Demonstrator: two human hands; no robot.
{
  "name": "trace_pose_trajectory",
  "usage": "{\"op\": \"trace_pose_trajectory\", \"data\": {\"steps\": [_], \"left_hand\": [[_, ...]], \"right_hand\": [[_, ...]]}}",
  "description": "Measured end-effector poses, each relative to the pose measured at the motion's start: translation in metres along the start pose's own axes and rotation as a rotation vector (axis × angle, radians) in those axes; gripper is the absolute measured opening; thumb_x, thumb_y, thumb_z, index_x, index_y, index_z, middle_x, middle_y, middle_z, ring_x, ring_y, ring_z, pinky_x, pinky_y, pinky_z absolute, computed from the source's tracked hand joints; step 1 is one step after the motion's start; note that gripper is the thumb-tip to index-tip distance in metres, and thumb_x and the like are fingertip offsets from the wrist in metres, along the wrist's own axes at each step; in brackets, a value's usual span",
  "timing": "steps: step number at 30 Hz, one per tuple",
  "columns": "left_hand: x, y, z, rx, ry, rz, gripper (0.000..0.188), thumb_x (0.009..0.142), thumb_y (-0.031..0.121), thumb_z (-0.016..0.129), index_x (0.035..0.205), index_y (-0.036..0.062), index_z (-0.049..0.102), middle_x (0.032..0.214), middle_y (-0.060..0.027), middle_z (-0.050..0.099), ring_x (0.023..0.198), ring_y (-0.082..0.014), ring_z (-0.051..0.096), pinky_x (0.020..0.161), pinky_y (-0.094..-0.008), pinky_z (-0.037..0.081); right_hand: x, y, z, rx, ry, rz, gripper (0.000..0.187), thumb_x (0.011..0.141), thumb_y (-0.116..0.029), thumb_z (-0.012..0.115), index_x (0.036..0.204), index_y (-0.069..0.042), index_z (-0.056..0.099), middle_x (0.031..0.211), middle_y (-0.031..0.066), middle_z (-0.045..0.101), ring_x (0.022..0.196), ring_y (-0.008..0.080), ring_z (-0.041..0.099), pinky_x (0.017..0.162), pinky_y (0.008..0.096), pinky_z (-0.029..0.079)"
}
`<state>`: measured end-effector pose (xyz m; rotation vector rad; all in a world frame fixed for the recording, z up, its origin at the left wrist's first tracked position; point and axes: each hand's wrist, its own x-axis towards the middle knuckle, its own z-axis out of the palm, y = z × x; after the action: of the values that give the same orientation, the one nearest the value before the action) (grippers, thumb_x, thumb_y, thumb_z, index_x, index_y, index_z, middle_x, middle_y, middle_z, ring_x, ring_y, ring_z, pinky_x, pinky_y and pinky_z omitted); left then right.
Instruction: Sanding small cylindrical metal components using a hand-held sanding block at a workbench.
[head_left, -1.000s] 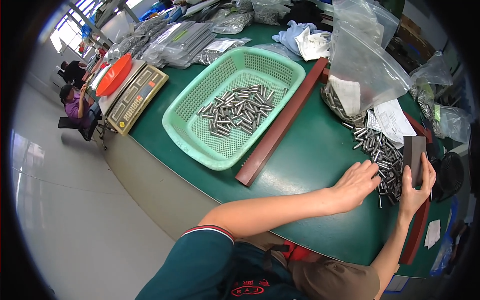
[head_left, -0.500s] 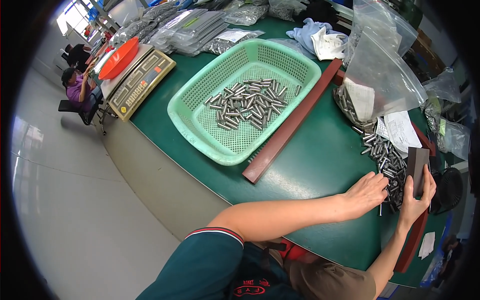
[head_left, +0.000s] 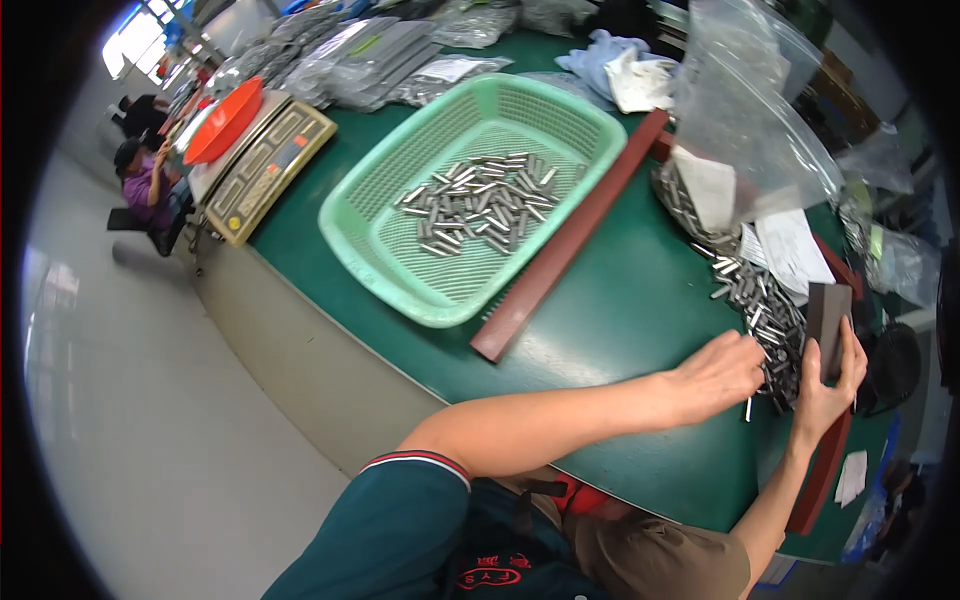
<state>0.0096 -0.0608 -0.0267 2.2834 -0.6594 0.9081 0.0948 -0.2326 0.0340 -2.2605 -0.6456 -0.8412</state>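
At the right side of the green table lies a heap of small metal pins [head_left: 765, 315]. My left hand [head_left: 718, 378] is at the heap's near left edge, its fingers curled in; whatever is between the fingertips is hidden. A single pin [head_left: 748, 409] shows just below those fingers. With thumb and fingers, my right hand [head_left: 830, 390] grips a dark brown rectangular block [head_left: 829, 315] upright beside the heap. An open clear plastic bag [head_left: 690, 205] with more pins lies on its side behind the heap.
A light green mesh basket [head_left: 345, 255] holds several loose pins. A reddish-brown bar [head_left: 570, 250] runs along its right side. At the left stand a scale [head_left: 270, 170] and an orange tray [head_left: 225, 120]. Papers [head_left: 795, 250] lie behind the heap. A person [head_left: 145, 185] sits far left.
The whole view has shifted slightly, so everything appears a little further left and up. Both hands keep nearly the same places at the heap and on the block.
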Motion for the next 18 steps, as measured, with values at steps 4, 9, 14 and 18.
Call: {"op": "trace_pose_trajectory", "data": {"steps": [4,9,14,18], "left_hand": [[0.011,-0.004,-0.055,-0.706,-0.108,-0.712,0.013,0.083,0.005,0.067,0.095,0.0003,0.065,0.092,-0.0085,0.063,0.087,-0.0198,0.062,0.077,-0.0319,0.050],[-0.001,-0.024,-0.097,-1.334,0.022,-1.161,0.025,0.095,0.014,0.063,0.114,-0.0007,0.059,0.101,-0.0092,0.065,0.087,-0.0125,0.061,0.078,-0.0264,0.051],[-0.006,-0.028,-0.095,-1.432,0.088,-1.273,0.022,0.097,0.014,0.060,0.112,-0.0021,0.062,0.098,-0.0090,0.067,0.082,-0.0118,0.060,0.078,-0.0261,0.052],[-0.008,-0.030,-0.094,-1.420,0.069,-1.295,0.024,0.098,0.015,0.059,0.114,-0.0022,0.062,0.099,-0.0092,0.066,0.082,-0.0119,0.060,0.079,-0.0264,0.052]], "right_hand": [[0.001,-0.017,0.010,0.023,0.018,-0.003,0.052,0.072,-0.010,0.076,0.123,-0.008,0.066,0.116,0.0110,0.058,0.109,0.0270,0.054,0.096,0.0385,0.042],[0.001,-0.023,0.012,0.032,0.018,0.021,0.054,0.066,-0.012,0.077,0.119,-0.004,0.067,0.111,0.0124,0.058,0.103,0.0286,0.053,0.091,0.0394,0.044],[0.000,-0.021,0.009,0.022,0.034,0.016,0.056,0.064,-0.013,0.077,0.118,-0.005,0.067,0.110,0.0128,0.058,0.101,0.0286,0.053,0.090,0.0402,0.044],[0.002,-0.024,0.011,0.020,0.039,0.014,0.056,0.063,-0.014,0.077,0.117,-0.005,0.068,0.110,0.0125,0.058,0.100,0.0286,0.054,0.090,0.0404,0.044]]}}
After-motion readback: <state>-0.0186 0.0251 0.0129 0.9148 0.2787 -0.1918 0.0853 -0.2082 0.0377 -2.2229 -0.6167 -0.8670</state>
